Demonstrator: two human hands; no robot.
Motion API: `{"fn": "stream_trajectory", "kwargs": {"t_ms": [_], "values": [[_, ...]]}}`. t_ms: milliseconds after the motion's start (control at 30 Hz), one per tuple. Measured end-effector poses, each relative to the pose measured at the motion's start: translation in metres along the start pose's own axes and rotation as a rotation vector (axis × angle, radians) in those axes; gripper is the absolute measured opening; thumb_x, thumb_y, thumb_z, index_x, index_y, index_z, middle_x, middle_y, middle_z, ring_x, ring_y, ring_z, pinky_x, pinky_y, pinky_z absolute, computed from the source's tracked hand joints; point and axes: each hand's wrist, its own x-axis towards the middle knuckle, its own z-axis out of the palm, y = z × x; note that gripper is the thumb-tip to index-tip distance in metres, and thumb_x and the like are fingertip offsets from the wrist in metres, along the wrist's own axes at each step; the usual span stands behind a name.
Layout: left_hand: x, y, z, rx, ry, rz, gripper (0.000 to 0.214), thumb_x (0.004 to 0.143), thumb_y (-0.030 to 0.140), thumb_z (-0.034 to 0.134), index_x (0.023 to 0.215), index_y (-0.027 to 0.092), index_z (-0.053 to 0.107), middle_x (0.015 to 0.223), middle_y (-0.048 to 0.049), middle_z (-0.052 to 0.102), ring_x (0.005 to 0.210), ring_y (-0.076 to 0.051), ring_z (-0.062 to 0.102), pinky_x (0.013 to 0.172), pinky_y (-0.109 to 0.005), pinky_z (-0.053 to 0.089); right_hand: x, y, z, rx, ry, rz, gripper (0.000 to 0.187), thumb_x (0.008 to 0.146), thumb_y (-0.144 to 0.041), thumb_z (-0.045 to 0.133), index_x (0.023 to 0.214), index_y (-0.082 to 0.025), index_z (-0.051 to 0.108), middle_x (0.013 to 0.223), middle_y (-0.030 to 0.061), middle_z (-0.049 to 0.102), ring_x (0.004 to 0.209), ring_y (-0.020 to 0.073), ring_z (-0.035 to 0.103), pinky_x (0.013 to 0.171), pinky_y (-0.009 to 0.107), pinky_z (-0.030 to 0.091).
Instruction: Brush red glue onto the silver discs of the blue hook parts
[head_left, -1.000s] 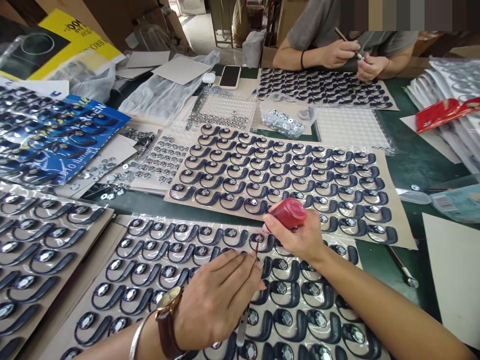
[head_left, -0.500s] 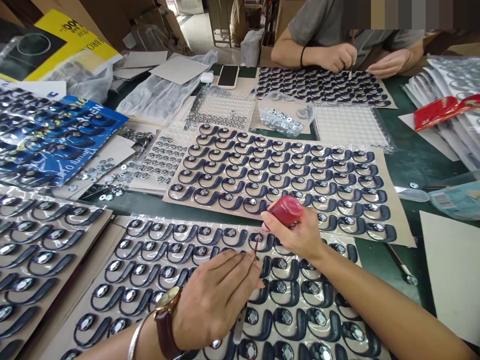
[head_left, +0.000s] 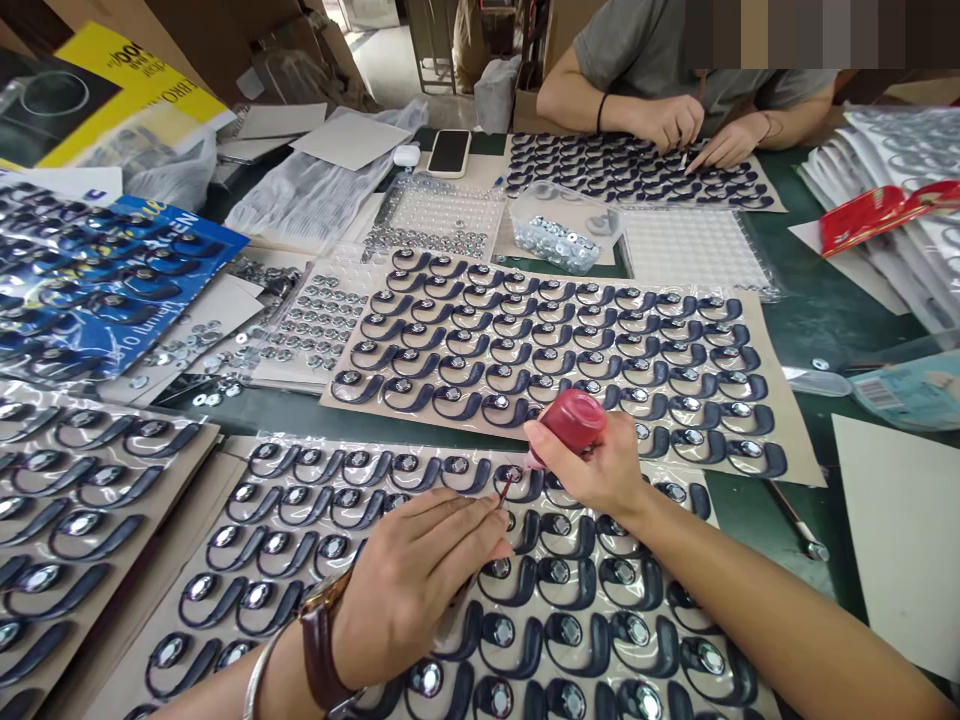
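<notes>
My right hand [head_left: 600,470] is closed round a small red bottle [head_left: 574,420], tipped to the left. Its thin red nozzle [head_left: 508,487] points down at a round metal disc [head_left: 514,474] on a dark hook-shaped part. My left hand [head_left: 424,580], with a brown watch [head_left: 321,640] and a bracelet on the wrist, lies on the near cardboard sheet [head_left: 240,450] of plastic-covered hook parts. Its fingers are together, and the fingertips touch the nozzle. Something pale shows under the left palm; I cannot make it out.
A second sheet of hook parts [head_left: 780,400] lies behind, more sheets at the left [head_left: 90,490]. A clear tub of metal discs [head_left: 566,235], blister trays [head_left: 442,215] and a phone [head_left: 448,152] sit further back. A person [head_left: 675,115] works at the far side.
The view has shifted a little. My left hand has slid slightly left along the sheet. The person opposite has lowered both hands onto their sheet.
</notes>
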Motion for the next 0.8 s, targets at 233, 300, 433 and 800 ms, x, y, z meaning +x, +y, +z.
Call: {"fn": "stream_trajectory", "kwargs": {"t_ms": [233, 300, 433, 800], "values": [[-0.007, -0.007, 0.002, -0.065, 0.009, -0.052, 0.029, 0.081, 0.006, 0.052, 0.108, 0.013, 0.057, 0.104, -0.0062, 0.066, 0.098, -0.015, 0.061, 0.085, -0.032, 0.053, 0.0, 0.0, 0.001, -0.019, -0.007, 0.007, 0.025, 0.077, -0.037, 0.059, 0.058, -0.02, 0.06, 0.047, -0.0028, 0.055, 0.044, 0.0104, 0.049, 0.048, 0.026, 0.044], [-0.008, -0.01, 0.003, -0.097, 0.01, -0.09, 0.03, 0.08, 0.005, 0.052, 0.109, 0.014, 0.057, 0.105, -0.0059, 0.066, 0.096, -0.014, 0.062, 0.084, -0.032, 0.053, 0.0, 0.0, 0.001, -0.002, -0.011, 0.004, 0.024, 0.076, -0.036, 0.059, 0.059, -0.02, 0.061, 0.048, -0.0029, 0.055, 0.044, 0.0103, 0.049, 0.048, 0.025, 0.044], [-0.006, -0.013, 0.002, -0.19, 0.045, -0.159, 0.027, 0.081, 0.006, 0.052, 0.106, 0.015, 0.059, 0.101, -0.0061, 0.067, 0.09, -0.014, 0.063, 0.081, -0.031, 0.053, -0.002, -0.001, 0.003, 0.033, -0.027, -0.02, 0.02, 0.078, -0.035, 0.059, 0.065, -0.021, 0.063, 0.051, -0.0031, 0.056, 0.047, 0.0107, 0.052, 0.051, 0.025, 0.046], [0.002, -0.028, -0.001, -0.25, 0.09, -0.332, 0.018, 0.084, 0.011, 0.053, 0.097, 0.018, 0.063, 0.091, -0.0009, 0.069, 0.082, -0.012, 0.065, 0.072, -0.024, 0.055, -0.003, 0.0, 0.009, 0.092, 0.015, -0.182, 0.016, 0.071, -0.033, 0.067, 0.07, -0.018, 0.062, 0.063, -0.0009, 0.063, 0.052, 0.0106, 0.056, 0.052, 0.025, 0.048]]}}
